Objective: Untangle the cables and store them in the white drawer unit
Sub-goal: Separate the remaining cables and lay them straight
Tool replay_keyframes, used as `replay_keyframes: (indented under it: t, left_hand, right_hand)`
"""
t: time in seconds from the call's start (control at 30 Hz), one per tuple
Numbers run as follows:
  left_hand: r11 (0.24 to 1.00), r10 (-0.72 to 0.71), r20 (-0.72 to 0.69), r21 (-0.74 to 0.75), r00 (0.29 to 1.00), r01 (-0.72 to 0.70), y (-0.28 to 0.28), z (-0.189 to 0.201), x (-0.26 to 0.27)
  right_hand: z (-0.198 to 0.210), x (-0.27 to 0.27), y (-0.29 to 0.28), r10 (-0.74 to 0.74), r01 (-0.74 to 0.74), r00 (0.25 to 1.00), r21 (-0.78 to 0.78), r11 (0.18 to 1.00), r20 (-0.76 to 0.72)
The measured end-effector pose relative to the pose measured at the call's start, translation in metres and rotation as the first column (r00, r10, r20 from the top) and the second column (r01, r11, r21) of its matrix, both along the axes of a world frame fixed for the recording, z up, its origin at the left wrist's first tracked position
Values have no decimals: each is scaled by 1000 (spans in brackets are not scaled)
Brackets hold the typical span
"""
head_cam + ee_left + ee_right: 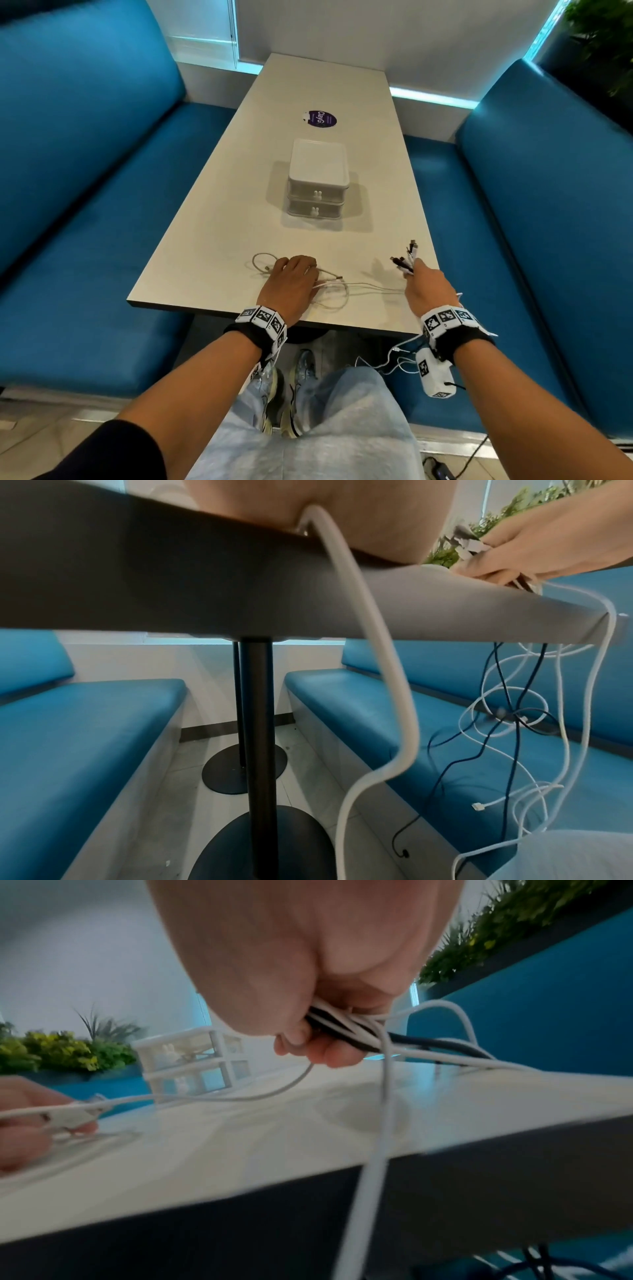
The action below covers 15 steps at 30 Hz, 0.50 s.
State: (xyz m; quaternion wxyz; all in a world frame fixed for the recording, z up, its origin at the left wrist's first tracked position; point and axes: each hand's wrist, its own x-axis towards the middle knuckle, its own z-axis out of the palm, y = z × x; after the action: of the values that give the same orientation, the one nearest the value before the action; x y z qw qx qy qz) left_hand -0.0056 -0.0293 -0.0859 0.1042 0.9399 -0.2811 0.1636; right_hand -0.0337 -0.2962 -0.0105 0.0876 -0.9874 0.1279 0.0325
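Observation:
The white two-drawer unit (318, 178) stands mid-table with both drawers closed; it also shows in the right wrist view (195, 1064). My left hand (291, 284) lies near the table's front edge and pinches a white cable (330, 283) at its connector (72, 1115). A grey cable loop (260, 262) lies beside that hand. My right hand (426, 286) grips a bundle of black and white cable ends (406, 258) (342, 1026) at the table's front right corner. The rest of the tangle (514, 715) hangs off the table edge toward the seat.
The beige table (239, 212) carries a purple round sticker (320, 119) behind the drawer unit. Blue benches (85, 222) flank both sides. A black table post (260, 723) stands below. Plants (68, 1050) line the wall.

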Motion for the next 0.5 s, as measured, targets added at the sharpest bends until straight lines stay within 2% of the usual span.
replay_keyframes:
  t: [0.17,0.3,0.43,0.5]
  left_hand:
    - [1000,29,-31,10,999,-29,0,-3,0]
    - [999,39,-40,40,998,-37,-1,-4,1]
    - [994,68,-19,87,997,-66,-2,-3,1]
    - [992,72,-33,104,997,-68,-3,1,0]
  right_hand:
    - [-8,7,23,49,-66,996,259,964,69]
    - [-4,7,31,-8,-43,995,505,862,98]
    - [1,9,35,-3,-60,995,647,760,97]
    - [2,11,41,73,-137,989,635,760,127]
